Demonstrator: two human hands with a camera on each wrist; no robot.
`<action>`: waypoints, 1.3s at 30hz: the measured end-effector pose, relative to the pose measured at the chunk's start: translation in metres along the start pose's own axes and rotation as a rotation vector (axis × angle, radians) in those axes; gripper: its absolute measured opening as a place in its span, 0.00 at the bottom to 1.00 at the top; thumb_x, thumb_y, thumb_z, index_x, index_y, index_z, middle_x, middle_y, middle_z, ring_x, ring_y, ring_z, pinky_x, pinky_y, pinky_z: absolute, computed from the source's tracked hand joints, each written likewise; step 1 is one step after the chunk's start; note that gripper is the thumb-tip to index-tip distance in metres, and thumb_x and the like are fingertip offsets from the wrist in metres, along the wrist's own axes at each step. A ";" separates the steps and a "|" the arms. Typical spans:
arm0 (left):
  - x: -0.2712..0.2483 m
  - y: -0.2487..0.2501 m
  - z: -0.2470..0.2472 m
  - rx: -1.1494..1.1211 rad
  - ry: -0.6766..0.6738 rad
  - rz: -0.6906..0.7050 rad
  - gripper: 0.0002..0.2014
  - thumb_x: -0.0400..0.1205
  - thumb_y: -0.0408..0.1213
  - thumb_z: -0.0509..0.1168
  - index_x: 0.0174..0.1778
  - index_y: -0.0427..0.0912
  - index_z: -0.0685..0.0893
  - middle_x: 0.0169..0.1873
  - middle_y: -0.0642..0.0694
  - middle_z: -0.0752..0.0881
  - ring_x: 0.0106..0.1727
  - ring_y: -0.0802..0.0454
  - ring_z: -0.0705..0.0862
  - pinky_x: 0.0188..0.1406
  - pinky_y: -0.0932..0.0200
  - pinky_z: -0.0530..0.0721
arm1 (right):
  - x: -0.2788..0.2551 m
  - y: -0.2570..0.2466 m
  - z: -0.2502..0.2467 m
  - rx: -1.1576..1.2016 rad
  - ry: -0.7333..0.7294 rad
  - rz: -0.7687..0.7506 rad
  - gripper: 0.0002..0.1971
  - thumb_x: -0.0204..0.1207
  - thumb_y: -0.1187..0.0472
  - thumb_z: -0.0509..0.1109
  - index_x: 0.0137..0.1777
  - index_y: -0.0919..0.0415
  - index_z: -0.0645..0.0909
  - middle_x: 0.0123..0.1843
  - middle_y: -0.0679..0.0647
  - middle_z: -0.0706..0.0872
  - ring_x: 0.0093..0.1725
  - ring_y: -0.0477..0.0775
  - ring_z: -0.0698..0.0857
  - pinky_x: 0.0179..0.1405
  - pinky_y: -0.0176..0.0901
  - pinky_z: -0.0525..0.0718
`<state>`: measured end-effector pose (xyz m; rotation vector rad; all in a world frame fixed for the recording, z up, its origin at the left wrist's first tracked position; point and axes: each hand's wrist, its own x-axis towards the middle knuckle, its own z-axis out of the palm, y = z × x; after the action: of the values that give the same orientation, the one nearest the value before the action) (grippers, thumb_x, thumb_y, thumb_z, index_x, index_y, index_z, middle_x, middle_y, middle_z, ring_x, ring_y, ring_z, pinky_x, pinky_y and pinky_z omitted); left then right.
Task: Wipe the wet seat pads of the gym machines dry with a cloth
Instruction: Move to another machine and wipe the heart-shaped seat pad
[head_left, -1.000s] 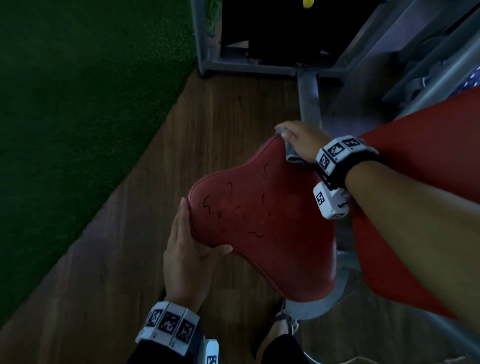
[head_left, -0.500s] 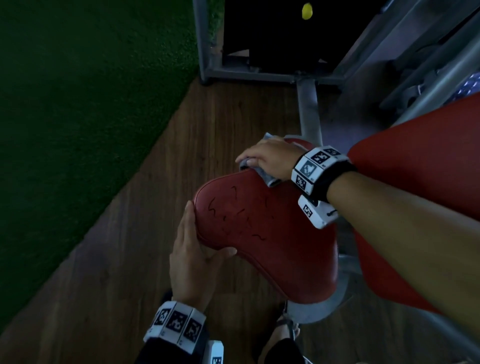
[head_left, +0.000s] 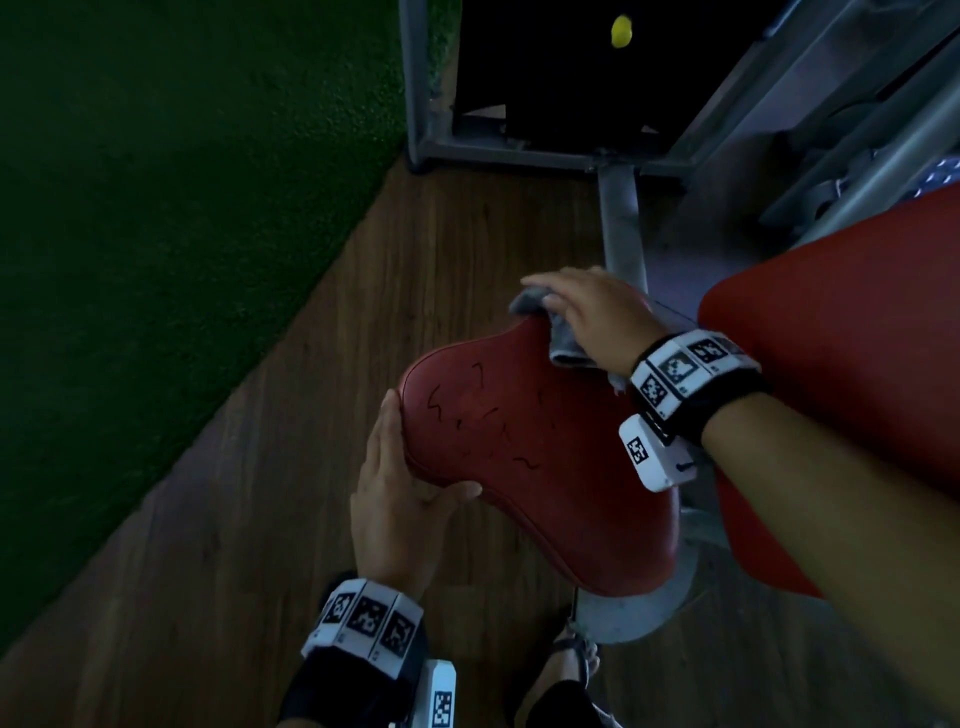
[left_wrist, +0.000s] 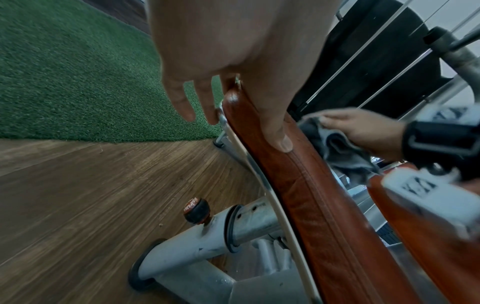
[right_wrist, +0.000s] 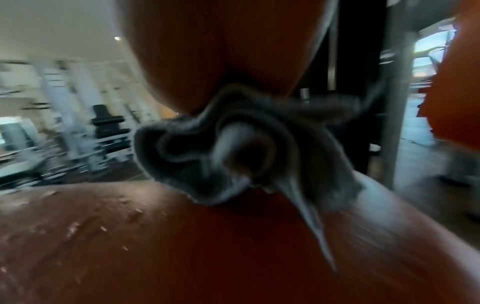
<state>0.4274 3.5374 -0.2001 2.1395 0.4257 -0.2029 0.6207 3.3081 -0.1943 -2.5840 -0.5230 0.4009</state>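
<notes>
Here, the right hand (head_left: 597, 312) presses a grey cloth (head_left: 563, 340) with straight fingers onto the far edge of the red seat pad (head_left: 545, 467); the left hand (head_left: 395, 514) clasps the pad's near left edge between thumb and fingers.

Seat pad (head_left: 545, 467): red, thin dark squiggle marks across top. In left wrist view reddish-brown, stitched seam line along edge. In right wrist view pale glinting specks.
Second pad (head_left: 857, 338) at right: same red.
Cloth (head_left: 563, 338): grey, paler along folds.
Floor (head_left: 260, 519): brown wood-grain planks.
Turf (head_left: 156, 208): dark green, fine speckle.
Machine frame (head_left: 621, 223): dull grey.
Panel (head_left: 545, 67) behind frame: black, with yellow spot (head_left: 621, 31).
Left wrist band (head_left: 363, 621), right wrist band (head_left: 680, 369): white, black square-code patterns.
Knob (left_wrist: 196, 209): black, red-orange cap, pale lettering.
</notes>
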 end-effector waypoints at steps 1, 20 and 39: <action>0.000 0.000 0.000 -0.002 0.002 0.000 0.61 0.63 0.50 0.83 0.84 0.62 0.48 0.82 0.60 0.61 0.80 0.56 0.66 0.70 0.36 0.76 | -0.009 0.006 0.000 0.024 0.063 0.034 0.18 0.86 0.55 0.56 0.73 0.47 0.74 0.67 0.46 0.80 0.67 0.49 0.77 0.68 0.54 0.75; -0.003 0.004 0.000 -0.041 -0.001 -0.013 0.60 0.63 0.47 0.83 0.85 0.59 0.51 0.82 0.58 0.61 0.66 0.78 0.64 0.69 0.47 0.76 | -0.041 -0.012 0.032 -0.018 0.185 0.062 0.18 0.81 0.64 0.65 0.69 0.53 0.82 0.59 0.53 0.78 0.59 0.58 0.75 0.61 0.62 0.77; -0.002 -0.002 -0.001 -0.016 -0.006 -0.005 0.61 0.63 0.49 0.83 0.84 0.63 0.47 0.82 0.61 0.59 0.79 0.52 0.68 0.67 0.34 0.78 | -0.045 -0.015 0.028 -0.102 0.031 0.161 0.20 0.82 0.60 0.62 0.73 0.48 0.77 0.59 0.49 0.73 0.59 0.59 0.74 0.57 0.59 0.78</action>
<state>0.4250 3.5384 -0.2004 2.1223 0.4275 -0.2079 0.5669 3.3116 -0.2021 -2.7366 -0.3328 0.3962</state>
